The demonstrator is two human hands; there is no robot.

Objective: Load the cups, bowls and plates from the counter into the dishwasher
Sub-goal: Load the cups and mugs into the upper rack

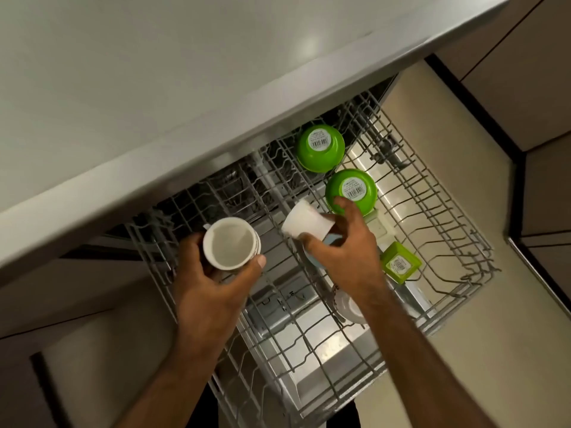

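Observation:
My left hand [213, 291] grips a white cup [230, 244] upright, its mouth facing up, over the left part of the grey wire dishwasher rack [448, 230]. My right hand [346, 251] holds a second white cup [306, 223] tilted on its side over the middle of the rack, with something light blue [332, 239] under the palm. Two green bowls [321, 148] [350, 189] lie upside down in the rack's back right, barcode stickers on their bases. A small green square dish [400, 262] stands to the right of my right hand. A white dish [349, 305] shows under my right wrist.
The pale counter [154, 88] overhangs the rack's back edge. The steel dishwasher door [324, 350] lies open beneath the rack. Beige floor [463, 366] spreads to the right, and dark cabinet fronts [540, 103] stand at the far right. Rows of upright tines fill the rack's right side.

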